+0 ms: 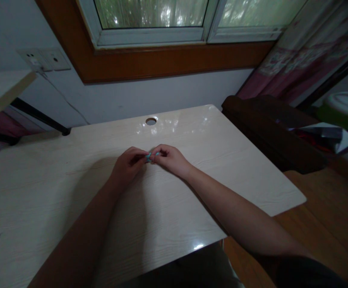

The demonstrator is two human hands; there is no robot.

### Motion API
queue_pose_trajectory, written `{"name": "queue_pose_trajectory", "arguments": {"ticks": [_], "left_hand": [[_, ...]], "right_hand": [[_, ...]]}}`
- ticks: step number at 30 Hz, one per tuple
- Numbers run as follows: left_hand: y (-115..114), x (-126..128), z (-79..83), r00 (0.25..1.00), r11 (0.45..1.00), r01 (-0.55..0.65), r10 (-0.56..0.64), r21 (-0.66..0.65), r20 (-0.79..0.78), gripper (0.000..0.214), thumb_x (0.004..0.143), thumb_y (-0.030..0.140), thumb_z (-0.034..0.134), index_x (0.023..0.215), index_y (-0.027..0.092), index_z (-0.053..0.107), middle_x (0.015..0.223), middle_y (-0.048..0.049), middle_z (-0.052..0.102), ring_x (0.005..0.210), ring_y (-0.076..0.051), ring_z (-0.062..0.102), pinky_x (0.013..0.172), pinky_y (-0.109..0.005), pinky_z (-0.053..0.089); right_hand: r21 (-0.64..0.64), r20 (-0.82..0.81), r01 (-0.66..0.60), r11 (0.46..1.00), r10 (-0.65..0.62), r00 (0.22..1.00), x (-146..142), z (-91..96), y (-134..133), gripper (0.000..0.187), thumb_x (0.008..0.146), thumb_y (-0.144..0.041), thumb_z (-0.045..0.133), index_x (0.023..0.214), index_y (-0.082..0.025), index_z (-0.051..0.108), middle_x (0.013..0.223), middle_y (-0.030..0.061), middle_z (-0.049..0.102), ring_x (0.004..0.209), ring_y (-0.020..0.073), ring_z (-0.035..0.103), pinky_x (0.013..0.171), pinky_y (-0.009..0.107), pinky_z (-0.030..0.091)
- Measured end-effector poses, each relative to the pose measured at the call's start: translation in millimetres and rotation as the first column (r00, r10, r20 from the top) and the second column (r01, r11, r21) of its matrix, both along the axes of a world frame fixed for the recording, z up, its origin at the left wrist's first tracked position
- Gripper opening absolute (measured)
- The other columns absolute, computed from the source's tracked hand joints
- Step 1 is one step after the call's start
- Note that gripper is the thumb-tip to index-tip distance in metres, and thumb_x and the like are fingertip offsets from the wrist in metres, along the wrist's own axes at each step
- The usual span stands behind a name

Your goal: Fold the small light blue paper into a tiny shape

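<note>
Between my fingertips, over the middle of the table, is a small light-blue object [148, 157], too small and too covered to name. My left hand [129, 163] pinches it from the left with thumb and fingers. From the right, my right hand [168, 158] pinches the same piece, and a bit of blue shows between its thumb and index finger. The fingertips of both hands nearly meet. Most of the object is hidden by the fingers.
The pale wood-grain table [186, 216] has a round cable hole [151, 121] near its back edge. A raised shelf [6, 90] on black legs stands at the left. Dark wooden furniture [270, 132] is beyond the right edge. A window [153, 20] is behind.
</note>
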State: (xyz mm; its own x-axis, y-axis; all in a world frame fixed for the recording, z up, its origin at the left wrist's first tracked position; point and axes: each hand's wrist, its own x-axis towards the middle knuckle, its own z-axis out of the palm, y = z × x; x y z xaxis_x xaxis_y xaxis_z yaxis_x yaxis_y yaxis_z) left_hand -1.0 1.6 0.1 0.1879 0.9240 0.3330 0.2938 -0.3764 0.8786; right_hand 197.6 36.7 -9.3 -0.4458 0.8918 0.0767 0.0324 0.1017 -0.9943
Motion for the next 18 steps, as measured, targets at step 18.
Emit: {"name": "queue_pose_trajectory", "arguments": {"ticks": [18], "left_hand": [[-4, 2, 3.7, 0.999, 0.993, -0.007, 0.013, 0.121, -0.046, 0.02, 0.086, 0.031, 0.069, 0.104, 0.022, 0.07, 0.101, -0.0072, 0.069, 0.092, -0.017, 0.067, 0.084, -0.031, 0.056]], "right_hand": [[-0.123, -0.255, -0.064, 0.99, 0.03, 0.967, -1, 11.3, -2, 0.026, 0.076, -0.037, 0.077, 0.085, -0.017, 0.063, 0.075, 0.0006, 0.069, 0.067, 0.0115, 0.065, 0.068, 0.027, 0.054]]}}
